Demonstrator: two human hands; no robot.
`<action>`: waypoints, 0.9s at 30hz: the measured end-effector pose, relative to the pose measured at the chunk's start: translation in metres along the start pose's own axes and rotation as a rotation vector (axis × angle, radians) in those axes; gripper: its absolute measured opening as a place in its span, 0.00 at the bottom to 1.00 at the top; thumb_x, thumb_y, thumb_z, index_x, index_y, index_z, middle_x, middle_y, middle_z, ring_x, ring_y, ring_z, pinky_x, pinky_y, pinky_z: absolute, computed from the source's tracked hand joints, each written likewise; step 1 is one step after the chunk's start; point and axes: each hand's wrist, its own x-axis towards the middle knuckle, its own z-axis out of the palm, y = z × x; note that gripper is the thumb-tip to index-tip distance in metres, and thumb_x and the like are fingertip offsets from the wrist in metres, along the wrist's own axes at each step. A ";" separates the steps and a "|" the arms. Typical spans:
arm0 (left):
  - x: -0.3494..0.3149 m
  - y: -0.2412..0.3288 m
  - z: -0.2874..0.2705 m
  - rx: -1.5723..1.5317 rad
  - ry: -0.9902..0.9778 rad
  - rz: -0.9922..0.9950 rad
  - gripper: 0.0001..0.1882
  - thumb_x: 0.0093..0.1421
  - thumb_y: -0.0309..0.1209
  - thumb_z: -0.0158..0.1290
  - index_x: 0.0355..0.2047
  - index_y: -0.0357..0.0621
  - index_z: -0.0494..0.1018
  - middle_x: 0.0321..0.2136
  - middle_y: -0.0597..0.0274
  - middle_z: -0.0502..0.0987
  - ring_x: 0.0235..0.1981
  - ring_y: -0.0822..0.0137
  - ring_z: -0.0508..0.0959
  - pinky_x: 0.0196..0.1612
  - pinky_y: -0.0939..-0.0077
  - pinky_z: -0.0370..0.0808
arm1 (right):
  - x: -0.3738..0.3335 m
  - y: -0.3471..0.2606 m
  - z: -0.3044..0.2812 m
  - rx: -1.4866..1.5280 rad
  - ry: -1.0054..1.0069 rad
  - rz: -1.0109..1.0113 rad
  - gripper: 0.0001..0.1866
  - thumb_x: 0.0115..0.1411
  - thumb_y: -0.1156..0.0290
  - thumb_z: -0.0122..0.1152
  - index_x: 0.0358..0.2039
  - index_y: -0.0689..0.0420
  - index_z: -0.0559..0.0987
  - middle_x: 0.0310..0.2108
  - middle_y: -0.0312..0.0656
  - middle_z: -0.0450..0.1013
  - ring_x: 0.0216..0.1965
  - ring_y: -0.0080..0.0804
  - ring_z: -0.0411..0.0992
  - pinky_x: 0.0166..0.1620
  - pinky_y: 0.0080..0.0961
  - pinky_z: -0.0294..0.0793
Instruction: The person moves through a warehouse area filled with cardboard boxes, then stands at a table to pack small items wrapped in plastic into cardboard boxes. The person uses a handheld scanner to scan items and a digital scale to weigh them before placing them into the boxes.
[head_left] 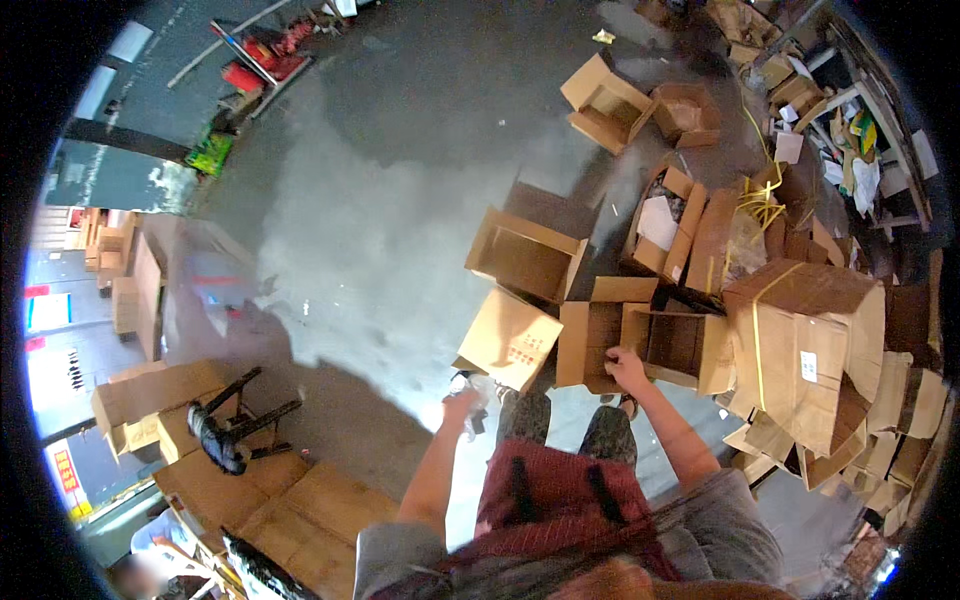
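Note:
My left hand [459,405] is closed around a crumpled piece of clear plastic [477,412], low beside my left leg. My right hand [627,371] grips the edge of an open cardboard box [588,345] in front of my right foot. That box touches another open carton [676,342] on its right. Just ahead of my left foot, a cardboard box with printing on its pale face [510,335] stands close to the left hand. Behind it lies an open, hollow carton [527,250].
A large cardboard box with a yellow strap [800,350] stands at right, beside flattened cardboard [900,430]. More open cartons [610,103] sit farther off. At left are a dark stool [240,420] and cardboard sheets [270,510]. Part of another person [165,535] shows at lower left.

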 end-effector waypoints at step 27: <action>0.246 0.015 -0.027 1.032 -0.415 0.041 0.24 0.41 0.42 0.68 0.38 0.43 0.81 0.31 0.52 0.82 0.31 0.55 0.82 0.35 0.64 0.77 | 0.228 -0.092 -0.004 -0.038 0.375 -0.092 0.21 0.63 0.55 0.51 0.30 0.63 0.79 0.31 0.60 0.75 0.36 0.58 0.75 0.39 0.46 0.75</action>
